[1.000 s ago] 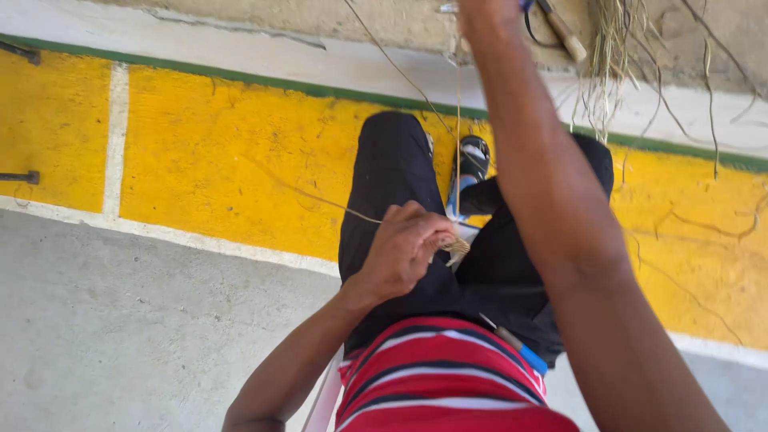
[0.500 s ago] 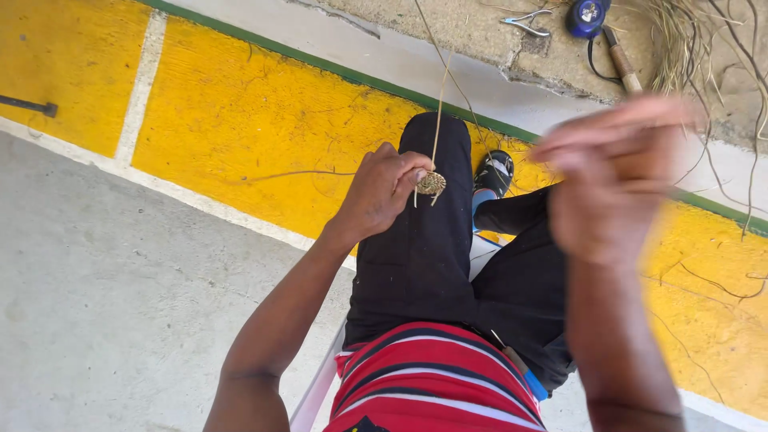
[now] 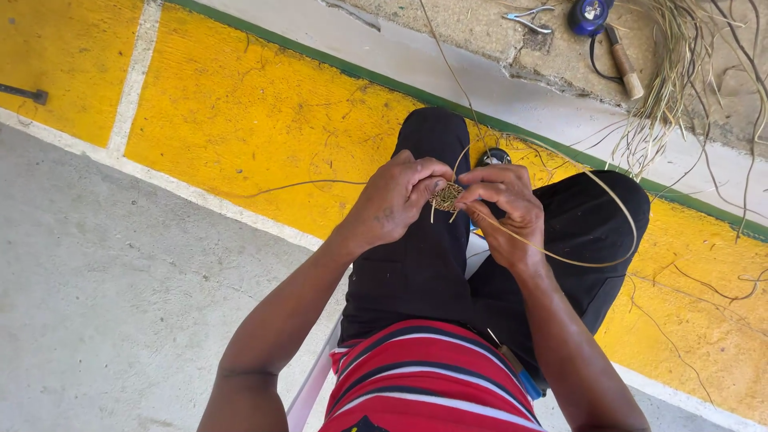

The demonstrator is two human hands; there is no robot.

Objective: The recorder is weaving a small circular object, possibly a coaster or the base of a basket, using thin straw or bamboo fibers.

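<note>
Woven coil (image 3: 446, 196) of straw sits at frame centre, pinched between both hands above black-trousered knees — left hand (image 3: 394, 200) closed on its left edge, right hand (image 3: 504, 210) closed on its right edge and a looping strand (image 3: 616, 256). Pliers (image 3: 528, 16) lie upper right.

I wear a red shirt with dark and white stripes (image 3: 432, 376), loose black trousers (image 3: 424, 256), 1 dark shoe (image 3: 496, 156); my 2 arms are bare.

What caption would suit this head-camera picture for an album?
Seated over yellow painted floor, left hand and right hand pinch a small round woven straw disc trailing a long pale fibre strand.
</note>
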